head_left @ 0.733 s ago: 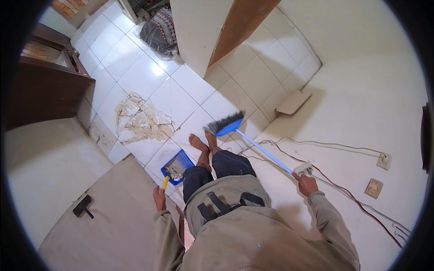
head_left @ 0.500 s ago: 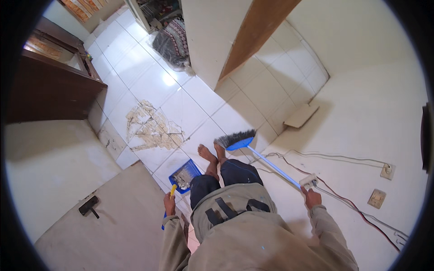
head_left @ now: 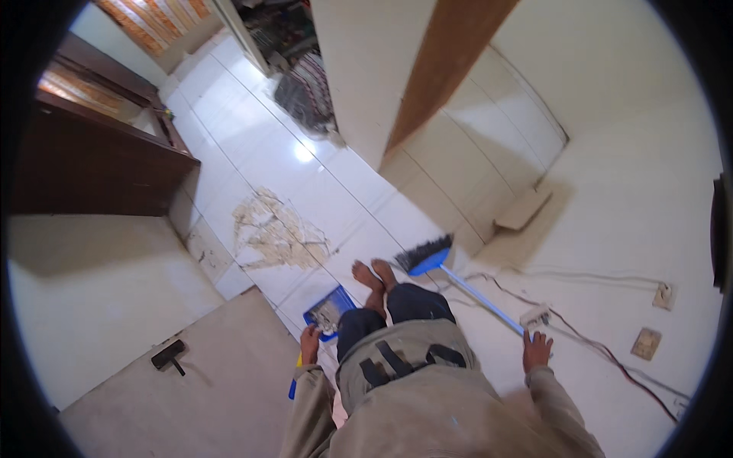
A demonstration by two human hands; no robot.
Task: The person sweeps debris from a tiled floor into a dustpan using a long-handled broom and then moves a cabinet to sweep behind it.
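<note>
The broom [head_left: 427, 256] has dark bristles and a blue head resting low by my feet, its blue pole slanting up to the right. At the pole's upper end my right hand [head_left: 538, 353] has its fingers spread, the nearest ones close to or touching the pole. Closed fingers of my left hand [head_left: 310, 343] are beside a blue dustpan [head_left: 308, 315] containing pale debris. A yellow-and-blue handle [head_left: 298, 360] projects below the left hand; the rest of that tool is hidden.
Broken tile exposes a rough tan patch [head_left: 279, 233] ahead of my feet. A white power strip [head_left: 535, 316] and loose cables hang along the right wall. A brown board [head_left: 524, 211] leans there. Dark furniture [head_left: 99, 164] stands left, with a door [head_left: 191, 366] nearer.
My right hand's fingers have spread beside the broom pole. The yellow part of the left hand's tool has gone from above the hand to below it. The whole view has shifted slightly.
</note>
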